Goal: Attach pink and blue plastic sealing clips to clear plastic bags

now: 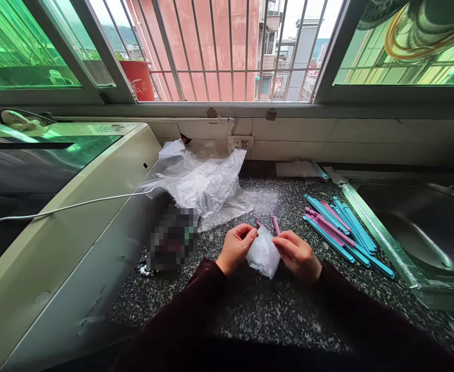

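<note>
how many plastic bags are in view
2. A small clear bag held between the left hand and right hand; a large crumpled bag behind on the counter.

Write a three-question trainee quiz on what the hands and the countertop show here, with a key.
1. True or false: both the left hand and the right hand grip the small clear bag.
2. Which colours are the clips piled beside the sink?
A. blue and pink
B. green and yellow
C. black and white
3. Fill in: the crumpled plastic bag lies between the white appliance and the ____ of clips.

Key:
1. True; a pink clip shows at the small bag's top.
2. A
3. pile
</note>
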Available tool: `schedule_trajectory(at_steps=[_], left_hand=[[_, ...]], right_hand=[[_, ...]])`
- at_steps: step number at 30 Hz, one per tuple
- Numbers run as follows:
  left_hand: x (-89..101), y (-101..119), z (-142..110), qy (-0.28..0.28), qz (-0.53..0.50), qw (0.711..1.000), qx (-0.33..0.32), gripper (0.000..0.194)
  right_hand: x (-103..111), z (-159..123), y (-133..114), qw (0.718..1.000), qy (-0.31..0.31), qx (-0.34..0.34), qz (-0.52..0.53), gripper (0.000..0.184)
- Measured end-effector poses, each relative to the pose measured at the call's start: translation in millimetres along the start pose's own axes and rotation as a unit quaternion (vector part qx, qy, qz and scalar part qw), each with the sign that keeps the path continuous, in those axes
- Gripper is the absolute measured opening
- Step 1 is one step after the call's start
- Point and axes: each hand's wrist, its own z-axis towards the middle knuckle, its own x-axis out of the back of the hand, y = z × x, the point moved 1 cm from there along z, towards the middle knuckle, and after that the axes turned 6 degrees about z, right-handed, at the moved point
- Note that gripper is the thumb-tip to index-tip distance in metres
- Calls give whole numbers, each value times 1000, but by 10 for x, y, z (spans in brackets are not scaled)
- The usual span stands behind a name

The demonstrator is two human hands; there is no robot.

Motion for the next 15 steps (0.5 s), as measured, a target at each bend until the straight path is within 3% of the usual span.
schedule_trajectory(at_steps=[4, 7, 9, 11, 13, 15], left_hand=[[39, -57, 47, 6, 38, 999, 7, 27], [56, -71, 68, 14, 133, 991, -13, 26], [31, -66, 70, 16, 261, 965, -32, 23], [-25, -57, 63, 14, 397, 917, -43, 25], [-90, -53, 53, 5, 489, 871, -45, 27], [-134, -60, 50, -15, 523, 851, -41, 19]], right_hand=[[63, 23, 62, 999, -2, -39, -8, 14], [193, 66, 205, 980, -4, -178, -85, 15], [247, 108, 285, 938, -68, -299, -161, 22], [252, 156, 305, 882, -161, -386, -216, 28], [225, 203, 264, 840, -233, -425, -244, 35], [192, 234, 191, 820, -273, -435, -255, 38]])
